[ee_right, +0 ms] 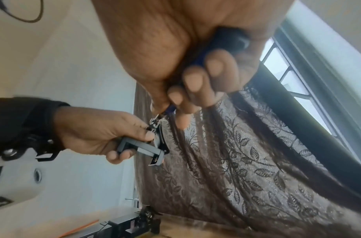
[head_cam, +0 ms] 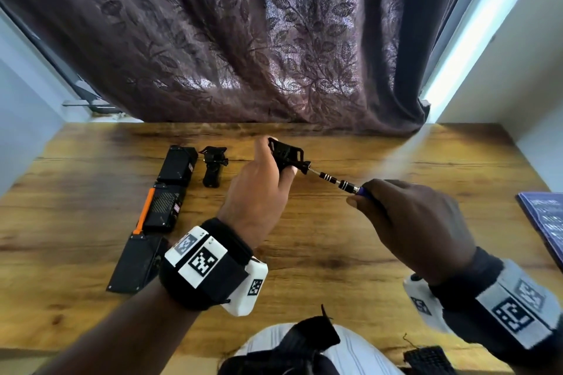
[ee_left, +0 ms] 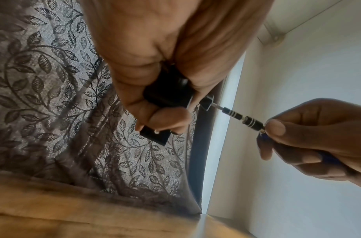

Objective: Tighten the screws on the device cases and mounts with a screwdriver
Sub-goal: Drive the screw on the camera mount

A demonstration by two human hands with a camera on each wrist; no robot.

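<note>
The left hand (head_cam: 259,189) grips the black mount (head_cam: 286,154) above the table (head_cam: 350,237). The right hand (head_cam: 417,216) pinches the screwdriver (head_cam: 335,181); shaft runs toward 10 o'clock, tip at the mount's screw (head_cam: 305,168). Judging by that, next turn needs axis kept in line w/ screw.

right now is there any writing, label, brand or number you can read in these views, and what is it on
None can be read.
Blue sheet at the table's right edge: pale lines of print, too blurred to read.
Small stickers on the black device cases: too small to read.
Wristbands on the left hand and right hand: only black-and-white square code markers, no words.
Mount and screwdriver: no marking visible.
</note>
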